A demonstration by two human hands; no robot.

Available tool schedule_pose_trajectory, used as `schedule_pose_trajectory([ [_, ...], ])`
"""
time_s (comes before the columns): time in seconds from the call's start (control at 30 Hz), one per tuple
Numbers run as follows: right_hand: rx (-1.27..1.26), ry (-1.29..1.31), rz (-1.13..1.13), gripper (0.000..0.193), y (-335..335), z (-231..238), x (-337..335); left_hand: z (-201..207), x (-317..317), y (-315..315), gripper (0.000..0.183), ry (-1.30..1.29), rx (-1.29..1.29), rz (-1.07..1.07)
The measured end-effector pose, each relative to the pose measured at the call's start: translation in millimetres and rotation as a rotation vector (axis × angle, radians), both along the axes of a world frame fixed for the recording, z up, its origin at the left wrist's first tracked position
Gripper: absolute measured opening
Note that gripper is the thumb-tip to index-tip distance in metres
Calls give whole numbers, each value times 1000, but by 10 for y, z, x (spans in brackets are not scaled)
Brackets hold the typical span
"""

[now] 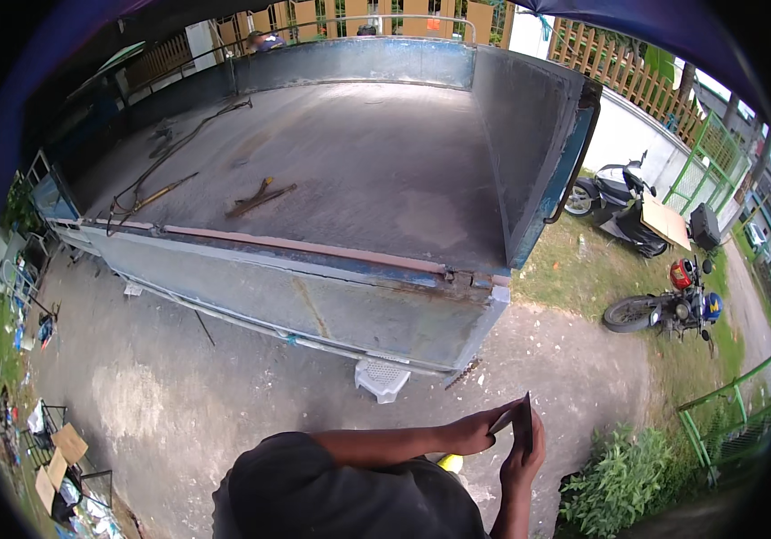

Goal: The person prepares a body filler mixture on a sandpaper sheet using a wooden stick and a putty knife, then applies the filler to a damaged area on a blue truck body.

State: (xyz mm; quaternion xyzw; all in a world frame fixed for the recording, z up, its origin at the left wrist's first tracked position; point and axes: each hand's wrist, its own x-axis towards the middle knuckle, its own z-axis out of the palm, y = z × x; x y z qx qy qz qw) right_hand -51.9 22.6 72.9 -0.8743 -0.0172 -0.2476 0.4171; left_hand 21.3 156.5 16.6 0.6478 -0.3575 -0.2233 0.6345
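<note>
In front of my body, low and right of the middle, my two hands meet at a dark brown, thin folded sheet (523, 422) that looks like sandpaper, with a paler grey face showing on its left side. My left hand (475, 434) pinches the left edge of that sheet, its arm reaching across from the left. From below, my right hand (527, 449) grips the sheet's right side, fingers wrapped behind it. Ahead of both hands, and apart from them, stands a grey metal truck bed (331, 301) with worn, rust-streaked paint.
A hose (174, 148) and a rusty metal piece (259, 198) lie on the bed floor. Below its edge is a white plastic stool (382, 379). Right are a scooter (628, 211), a motorcycle (668, 310) and a bush (619, 481). A person (266, 41) is behind the bed.
</note>
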Motion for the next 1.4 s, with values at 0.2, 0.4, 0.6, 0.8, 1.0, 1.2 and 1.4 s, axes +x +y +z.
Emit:
schedule_pose_trajectory([
  [0.2, -266, -125, 137, 38, 334, 95, -93, 41, 45, 135, 87, 132, -84, -17],
  [0.4, -350, -155, 198, 37, 419, 103, -117, -98, 11, 114, 81, 80, -100, 32],
  [0.6, -76, -38, -66, 34, 144, -160, 80, 40, -93, 147, 83, 21, -67, 80],
  [0.8, -68, -84, -172, 30, 220, -142, 116, 126, -130, 109, 88, -45, -95, 96],
  [1.0, -141, -112, -54, 34, 466, -51, -86, 319, -56, 188, 91, 221, -144, 23],
  [1.2, 131, -94, -84, 32, 427, -80, 45, 216, -55, 134, 94, 33, -178, 89],
  [1.4, 837, 95, -105, 34, 84, -243, 137, 206, -227, 112, 95, -138, -172, 102],
])
